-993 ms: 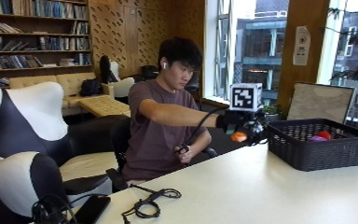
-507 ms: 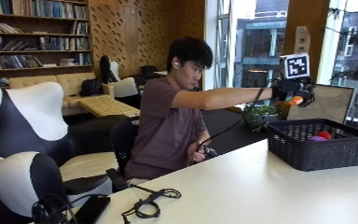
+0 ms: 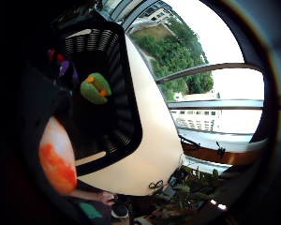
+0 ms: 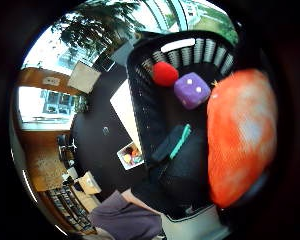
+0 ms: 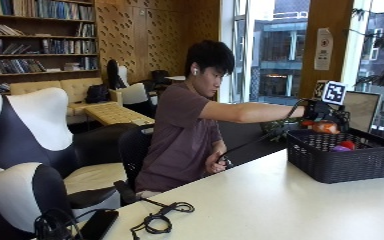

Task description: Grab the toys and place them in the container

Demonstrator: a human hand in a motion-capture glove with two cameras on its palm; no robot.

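**Orange toy lowered to the basket rim**

Outside view: the gloved right hand (image 5: 317, 111), raised high half a second ago, has dropped to just above the black basket (image 5: 342, 161), gripping the orange toy (image 5: 325, 127). Release looks next.

Thumb-side view: inside lie a red ball (image 4: 165, 73) and a purple die (image 4: 192, 90), with open floor beside them.

Little-finger-side view: a green toy (image 3: 96, 87) lies near one wall.

- A white table (image 5: 265, 205) carries everything.
- A black slatted basket (image 5: 342, 160) sits toward its far right end.
- A coiled black cable (image 5: 159, 220) lies near its left edge.
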